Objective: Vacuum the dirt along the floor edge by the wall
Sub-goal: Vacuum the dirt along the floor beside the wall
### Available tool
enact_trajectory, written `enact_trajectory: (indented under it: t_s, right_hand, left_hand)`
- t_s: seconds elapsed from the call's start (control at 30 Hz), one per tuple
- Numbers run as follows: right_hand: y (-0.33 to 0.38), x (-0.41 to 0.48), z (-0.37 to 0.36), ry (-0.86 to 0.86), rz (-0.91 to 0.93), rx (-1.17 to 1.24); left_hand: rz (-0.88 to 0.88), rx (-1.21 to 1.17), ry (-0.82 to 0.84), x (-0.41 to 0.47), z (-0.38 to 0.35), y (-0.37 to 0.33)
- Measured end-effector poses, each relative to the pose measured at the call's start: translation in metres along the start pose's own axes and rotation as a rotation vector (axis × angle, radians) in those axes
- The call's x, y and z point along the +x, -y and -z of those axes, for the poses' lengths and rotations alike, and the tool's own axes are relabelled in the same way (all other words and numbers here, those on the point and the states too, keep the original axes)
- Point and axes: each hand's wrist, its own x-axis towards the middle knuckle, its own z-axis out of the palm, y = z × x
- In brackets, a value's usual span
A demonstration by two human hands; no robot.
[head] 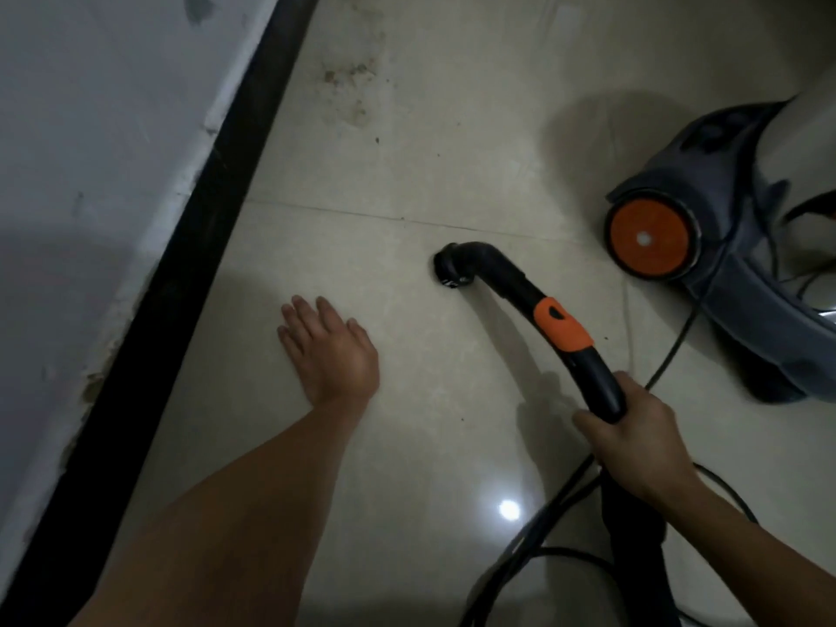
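My right hand point(642, 434) grips the black vacuum hose handle point(561, 328), which has an orange band. Its round nozzle end point(450, 267) points down at the cream tile floor, well right of the wall. My left hand point(328, 350) lies flat on the tiles with fingers straight, between the nozzle and the black skirting point(190, 246). Brown dirt specks point(350, 79) are scattered on the floor further ahead, close to the skirting. The grey wall point(90, 174) rises at the left, with chipped paint along its lower edge.
The dark blue vacuum body point(733, 246) with an orange wheel point(649, 239) stands at the right. Its black cord point(669, 355) and the hose point(633, 536) trail across the floor at the lower right. A tile joint runs across the floor ahead of the nozzle.
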Motion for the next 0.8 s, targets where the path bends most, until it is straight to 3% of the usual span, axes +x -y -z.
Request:
enact_trajectory:
  t_s: [0.13, 0.33, 0.5, 0.63, 0.8]
  right_hand:
    - [0.032, 0.040, -0.004, -0.111, -0.053, 0.071]
    - [0.075, 0.055, -0.037, 0.134, 0.147, -0.020]
    - [0.084, 0.111, -0.028, -0.056, 0.043, -0.005]
    - [0.103, 0.174, -0.018, -0.109, 0.012, -0.034]
    - [0.133, 0.237, -0.018, -0.095, -0.091, 0.124]
  left_hand:
    - [0.013, 0.012, 0.027, 0.002, 0.000, 0.000]
    - [0.017, 0.033, 0.048, 0.001, 0.000, 0.000]
    - [0.031, 0.056, 0.037, 0.002, -0.001, -0.002]
    - [0.034, 0.080, 0.059, 0.003, -0.001, -0.001]
    - [0.032, 0.088, 0.049, 0.004, -0.002, -0.001]
